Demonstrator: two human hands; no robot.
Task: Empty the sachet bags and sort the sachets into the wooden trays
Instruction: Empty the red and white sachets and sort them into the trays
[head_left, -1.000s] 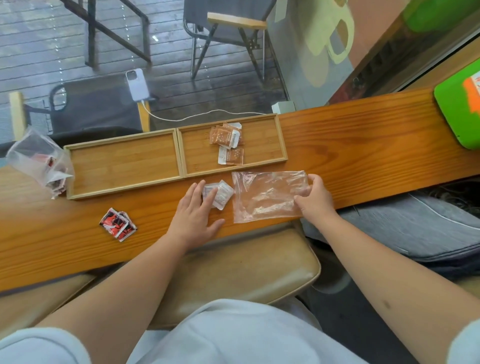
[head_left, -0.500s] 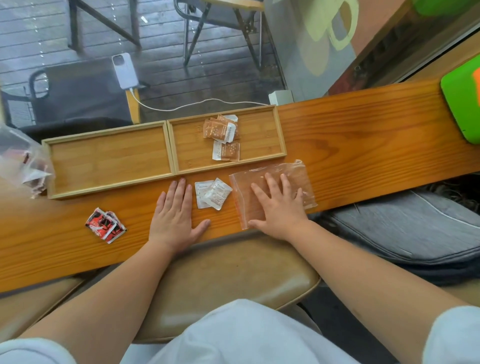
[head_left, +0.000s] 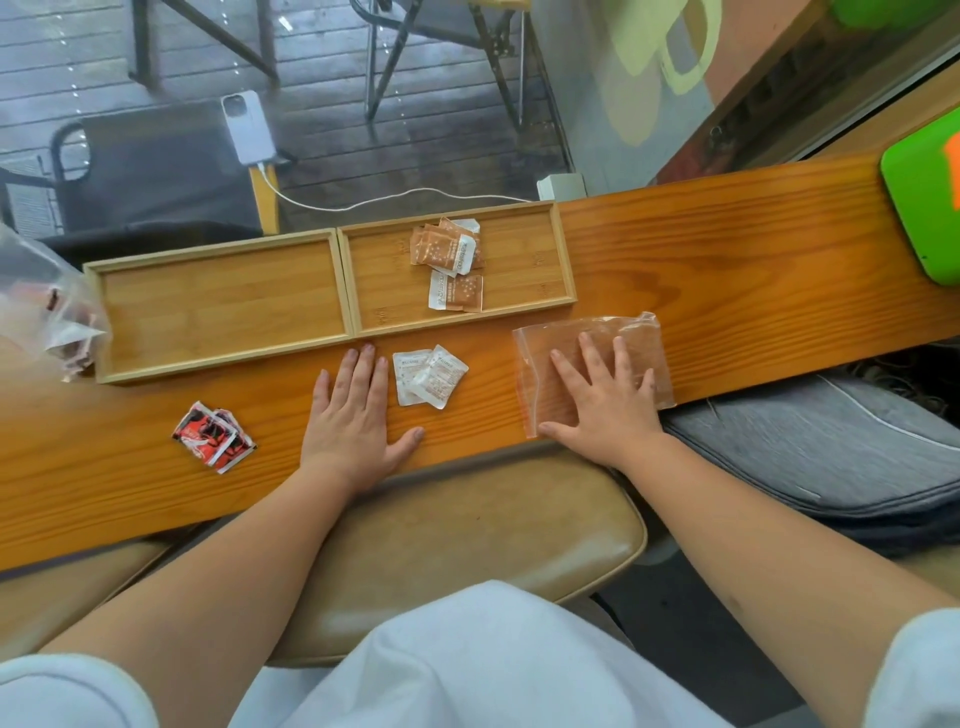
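Two wooden trays stand side by side on the counter. The left tray (head_left: 218, 306) holds nothing; the right tray (head_left: 524, 260) holds several brown-and-white sachets (head_left: 449, 260). Two white sachets (head_left: 427, 375) lie in front of the trays, just right of my left hand (head_left: 358, 410), which rests flat with fingers apart. My right hand (head_left: 605, 395) lies flat on an empty clear plastic bag (head_left: 641, 343). Red-and-black sachets (head_left: 213, 435) sit in a small pile to the left. Another clear bag (head_left: 47, 306) with sachets inside lies at the far left, partly cut off.
A green box (head_left: 922, 208) sits at the counter's right end. A white phone (head_left: 248, 127) on a cable leans beyond the counter's far edge. A tan cushion (head_left: 467, 540) and a grey bag (head_left: 831, 447) lie below the near edge.
My right hand went from the bag's right edge to lying flat on top of it. My left hand left the white sachets and settled flat to their left.
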